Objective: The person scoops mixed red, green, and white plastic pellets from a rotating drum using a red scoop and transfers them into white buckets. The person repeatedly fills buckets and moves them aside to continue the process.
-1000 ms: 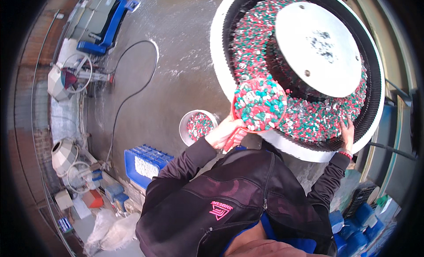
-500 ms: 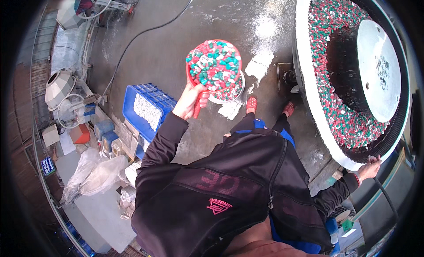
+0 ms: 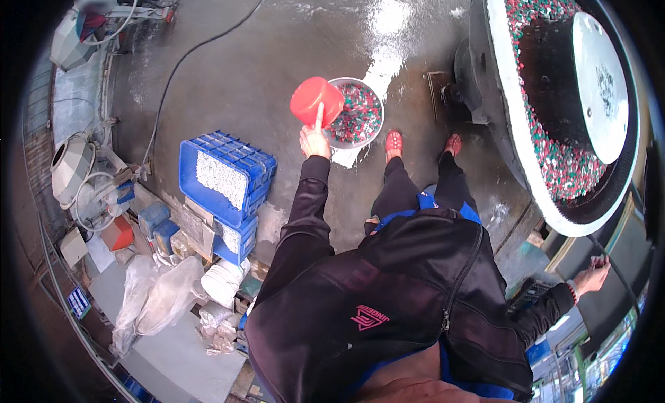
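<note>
My left hand (image 3: 315, 141) is closed on the handle of a red plastic dipper (image 3: 315, 101). The dipper is tipped to the right, its outer wall and base turned up. Its mouth hangs over a round metal basin (image 3: 379, 131) on the floor, which holds many small red, green and white pieces (image 3: 357, 112). Pieces look to be falling from the mouth, though the dipper's inside is hidden. Out to the right, my right hand (image 3: 592, 275) hangs beside a dark cable, fingers loosely curled, with nothing visible in them.
A large round machine bowl (image 3: 509, 91) with more coloured pieces stands at the right. Blue crates (image 3: 260, 178) of white pieces are stacked at left. A black hose (image 3: 190, 56) crosses the wet floor. A white bucket (image 3: 225, 282) and plastic bags (image 3: 170, 292) lie near left.
The red dipper, upright and full before, has been turned over toward the basin. My right hand has left the machine bowl's rim and moved down. The view has shifted.
</note>
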Motion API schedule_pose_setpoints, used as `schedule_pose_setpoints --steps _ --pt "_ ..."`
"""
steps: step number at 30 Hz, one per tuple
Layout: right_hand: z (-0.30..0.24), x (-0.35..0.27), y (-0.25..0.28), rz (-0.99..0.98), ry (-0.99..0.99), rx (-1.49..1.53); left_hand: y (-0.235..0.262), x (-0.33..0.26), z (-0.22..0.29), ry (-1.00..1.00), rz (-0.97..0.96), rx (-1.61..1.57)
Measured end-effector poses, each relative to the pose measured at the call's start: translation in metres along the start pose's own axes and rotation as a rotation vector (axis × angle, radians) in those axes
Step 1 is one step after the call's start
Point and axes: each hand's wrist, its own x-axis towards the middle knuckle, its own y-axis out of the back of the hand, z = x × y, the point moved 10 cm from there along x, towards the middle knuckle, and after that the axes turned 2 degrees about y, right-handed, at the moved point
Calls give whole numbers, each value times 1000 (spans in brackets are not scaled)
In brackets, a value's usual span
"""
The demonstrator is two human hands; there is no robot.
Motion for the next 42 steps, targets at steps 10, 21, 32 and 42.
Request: schedule_pose_setpoints --steps 10,21,32,42 --pt "81 -47 99 142 -111 -119 -8 1 -37 435 34 -651" --pt "255 -215 152 -118 -576 -415 9 -35 66 241 -111 -979" --pt "420 -384 21 -888 -782 31 -150 -380 74 1160 -831 -2149" --pt "510 -496 -129 -747 -1138 141 -319 -404 17 1365 -825 -1904"
